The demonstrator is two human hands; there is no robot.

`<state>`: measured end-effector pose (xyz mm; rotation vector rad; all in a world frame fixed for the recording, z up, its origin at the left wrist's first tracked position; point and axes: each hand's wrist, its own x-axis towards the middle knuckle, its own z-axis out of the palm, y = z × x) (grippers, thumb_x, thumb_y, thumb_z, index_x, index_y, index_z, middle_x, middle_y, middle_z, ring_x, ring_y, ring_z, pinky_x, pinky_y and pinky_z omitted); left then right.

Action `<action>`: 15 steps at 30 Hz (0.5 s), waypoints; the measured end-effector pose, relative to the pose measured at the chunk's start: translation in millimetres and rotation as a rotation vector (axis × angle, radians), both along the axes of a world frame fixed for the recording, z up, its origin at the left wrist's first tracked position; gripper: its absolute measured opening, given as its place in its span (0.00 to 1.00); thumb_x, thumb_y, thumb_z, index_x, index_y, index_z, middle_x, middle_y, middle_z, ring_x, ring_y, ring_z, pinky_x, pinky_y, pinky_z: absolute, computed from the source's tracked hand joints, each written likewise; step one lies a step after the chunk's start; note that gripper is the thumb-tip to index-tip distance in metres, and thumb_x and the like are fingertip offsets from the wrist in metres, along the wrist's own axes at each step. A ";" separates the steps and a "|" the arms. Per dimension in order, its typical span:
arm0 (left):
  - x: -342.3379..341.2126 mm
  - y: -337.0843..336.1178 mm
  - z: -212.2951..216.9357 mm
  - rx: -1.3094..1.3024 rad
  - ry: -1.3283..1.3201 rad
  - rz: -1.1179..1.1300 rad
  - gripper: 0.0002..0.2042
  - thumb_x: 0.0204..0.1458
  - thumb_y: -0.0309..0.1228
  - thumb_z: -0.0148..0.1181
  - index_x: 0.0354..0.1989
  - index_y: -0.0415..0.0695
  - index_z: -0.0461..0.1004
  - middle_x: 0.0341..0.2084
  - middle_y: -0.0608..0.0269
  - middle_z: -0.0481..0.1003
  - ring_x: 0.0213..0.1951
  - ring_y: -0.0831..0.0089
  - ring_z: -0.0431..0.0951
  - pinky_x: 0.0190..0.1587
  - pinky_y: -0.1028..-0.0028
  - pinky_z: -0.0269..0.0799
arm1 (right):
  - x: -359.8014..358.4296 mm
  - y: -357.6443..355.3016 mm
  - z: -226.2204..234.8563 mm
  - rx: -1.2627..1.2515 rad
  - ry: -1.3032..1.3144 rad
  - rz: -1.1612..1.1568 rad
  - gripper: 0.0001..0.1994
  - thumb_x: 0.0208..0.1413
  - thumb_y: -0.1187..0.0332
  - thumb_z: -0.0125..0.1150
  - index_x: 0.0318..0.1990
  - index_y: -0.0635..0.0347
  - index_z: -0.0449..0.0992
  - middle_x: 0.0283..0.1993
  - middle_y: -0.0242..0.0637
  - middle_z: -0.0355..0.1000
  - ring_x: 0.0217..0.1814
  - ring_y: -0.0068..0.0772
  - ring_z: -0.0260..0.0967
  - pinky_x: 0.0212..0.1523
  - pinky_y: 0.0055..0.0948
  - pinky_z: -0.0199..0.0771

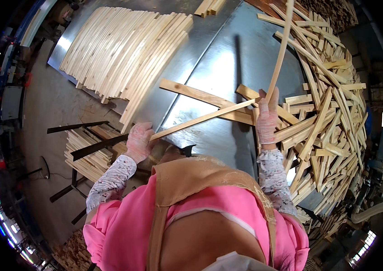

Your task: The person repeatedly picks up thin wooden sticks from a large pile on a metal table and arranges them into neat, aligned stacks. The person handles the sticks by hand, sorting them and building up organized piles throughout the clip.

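Both my hands wear pale, pinkish work gloves. My left hand point(139, 141) is closed at the near-left end of a thin wooden strip point(205, 117), at the front edge of the metal table. That strip slants up to my right hand point(267, 118), whose fingers are wrapped round wood. From the right hand a second, longer strip point(282, 49) rises toward the far edge of the view. Under the held strip, a few loose slats point(200, 95) lie across the table; their right ends pass behind my right hand.
Rows of slats point(123, 54) lie side by side at the far left of the metal table point(218, 58). A jumbled heap of strips point(327, 113) fills the right side. At lower left, a dark metal frame point(92, 147) stands by stacked slats point(85, 156).
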<state>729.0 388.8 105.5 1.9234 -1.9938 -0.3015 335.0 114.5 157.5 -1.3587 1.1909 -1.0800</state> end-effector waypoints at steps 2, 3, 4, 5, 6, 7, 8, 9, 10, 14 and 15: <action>30.2 2.6 -6.5 -0.077 0.047 -0.014 0.20 0.40 0.29 0.77 0.42 0.47 0.75 0.50 0.52 0.77 0.52 0.44 0.77 0.58 0.51 0.73 | 45.4 16.5 -6.1 0.020 0.058 -0.084 0.40 0.75 0.59 0.55 0.84 0.67 0.43 0.68 0.52 0.73 0.66 0.38 0.72 0.68 0.32 0.72; 41.0 13.0 -4.1 -0.068 0.058 0.014 0.19 0.41 0.29 0.77 0.42 0.46 0.75 0.50 0.52 0.77 0.52 0.44 0.77 0.57 0.50 0.74 | 71.3 24.3 -17.0 0.011 0.026 -0.172 0.40 0.75 0.59 0.55 0.85 0.64 0.44 0.63 0.49 0.75 0.61 0.35 0.73 0.64 0.31 0.74; 49.5 23.0 -2.0 -0.058 0.069 0.044 0.18 0.43 0.29 0.76 0.42 0.46 0.75 0.50 0.52 0.78 0.52 0.44 0.77 0.55 0.50 0.75 | 83.0 26.9 -19.6 0.078 0.067 -0.223 0.39 0.75 0.59 0.55 0.85 0.63 0.44 0.61 0.48 0.76 0.58 0.34 0.73 0.61 0.30 0.75; 61.4 28.0 -0.8 0.127 0.055 0.050 0.15 0.46 0.31 0.73 0.41 0.46 0.75 0.51 0.52 0.78 0.53 0.44 0.77 0.52 0.48 0.76 | 92.9 28.8 -21.3 0.144 0.110 -0.272 0.38 0.75 0.59 0.54 0.85 0.62 0.45 0.59 0.47 0.77 0.56 0.32 0.73 0.58 0.30 0.75; 74.2 46.2 -19.2 0.159 0.120 0.071 0.13 0.51 0.35 0.70 0.41 0.46 0.76 0.49 0.55 0.79 0.53 0.47 0.78 0.51 0.50 0.75 | 109.4 31.2 -24.5 0.222 0.150 -0.298 0.38 0.75 0.60 0.54 0.85 0.61 0.46 0.57 0.45 0.77 0.53 0.31 0.73 0.55 0.29 0.76; 76.1 56.8 -25.0 0.121 0.080 0.177 0.12 0.53 0.36 0.70 0.42 0.46 0.77 0.49 0.56 0.79 0.53 0.48 0.78 0.52 0.50 0.74 | 125.4 27.1 -37.2 0.106 -0.102 -0.378 0.36 0.75 0.60 0.55 0.83 0.59 0.50 0.49 0.42 0.77 0.45 0.27 0.71 0.45 0.28 0.75; 72.9 66.1 -31.6 0.084 0.038 0.282 0.12 0.55 0.37 0.69 0.42 0.46 0.77 0.49 0.56 0.79 0.53 0.49 0.78 0.53 0.51 0.74 | 124.7 28.6 -41.9 0.193 -0.102 -0.408 0.35 0.75 0.58 0.57 0.82 0.61 0.52 0.42 0.40 0.76 0.38 0.24 0.70 0.37 0.29 0.74; 72.4 61.5 -31.7 0.175 0.007 0.335 0.15 0.57 0.38 0.69 0.50 0.47 0.79 0.51 0.54 0.79 0.55 0.50 0.78 0.57 0.53 0.73 | 123.1 35.4 -57.8 0.264 -0.047 -0.326 0.31 0.76 0.57 0.57 0.78 0.62 0.57 0.41 0.39 0.75 0.35 0.23 0.69 0.33 0.29 0.73; 69.4 42.0 -24.6 0.307 -0.004 0.374 0.16 0.57 0.39 0.69 0.51 0.47 0.79 0.53 0.53 0.78 0.56 0.49 0.78 0.58 0.53 0.73 | 121.6 42.3 -75.0 0.325 0.002 -0.244 0.28 0.76 0.57 0.57 0.74 0.63 0.62 0.39 0.38 0.75 0.31 0.22 0.68 0.29 0.29 0.71; 49.5 -23.5 -25.4 0.079 0.016 0.483 0.28 0.53 0.42 0.70 0.60 0.40 0.75 0.48 0.46 0.79 0.56 0.50 0.78 0.57 0.58 0.76 | 205.5 120.1 -110.6 -0.091 0.869 0.452 0.21 0.75 0.55 0.51 0.61 0.65 0.67 0.45 0.57 0.79 0.36 0.48 0.78 0.34 0.43 0.76; 34.5 -32.9 -35.9 -0.026 0.577 0.628 0.34 0.52 0.47 0.71 0.63 0.36 0.74 0.51 0.45 0.79 0.55 0.49 0.79 0.59 0.58 0.76 | 235.2 133.8 -101.2 -0.007 0.880 0.670 0.25 0.73 0.52 0.51 0.63 0.65 0.68 0.49 0.61 0.78 0.42 0.57 0.78 0.42 0.49 0.76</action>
